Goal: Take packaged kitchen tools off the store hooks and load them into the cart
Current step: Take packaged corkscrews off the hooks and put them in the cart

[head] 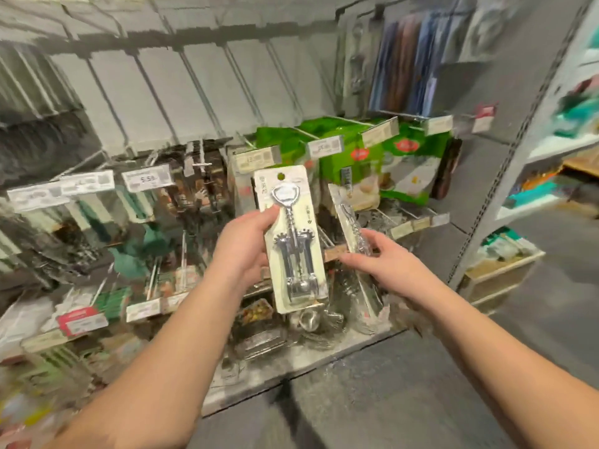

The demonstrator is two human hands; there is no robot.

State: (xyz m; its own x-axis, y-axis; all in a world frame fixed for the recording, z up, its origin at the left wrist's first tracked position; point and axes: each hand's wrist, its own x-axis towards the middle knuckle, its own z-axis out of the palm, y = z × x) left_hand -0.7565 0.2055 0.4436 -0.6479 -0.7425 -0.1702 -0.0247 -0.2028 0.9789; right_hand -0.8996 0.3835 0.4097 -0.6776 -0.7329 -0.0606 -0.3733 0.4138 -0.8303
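Note:
My left hand (pixel 241 243) grips a carded wing corkscrew (pixel 291 238), its pale backing card upright and facing me, thumb on the card's left edge. Just to the right, my right hand (pixel 377 257) pinches a second corkscrew package (pixel 351 222), seen edge-on and tilted. Both packages are held in front of the hook display, off the hooks. No cart is in view.
Hook rows with price tags (pixel 144 181) carry dark utensils on the left and green bags (pixel 408 160) behind. Metal wares sit on the bottom shelf (pixel 291 361). A white shelving unit (pixel 531 189) stands at the right, grey floor below.

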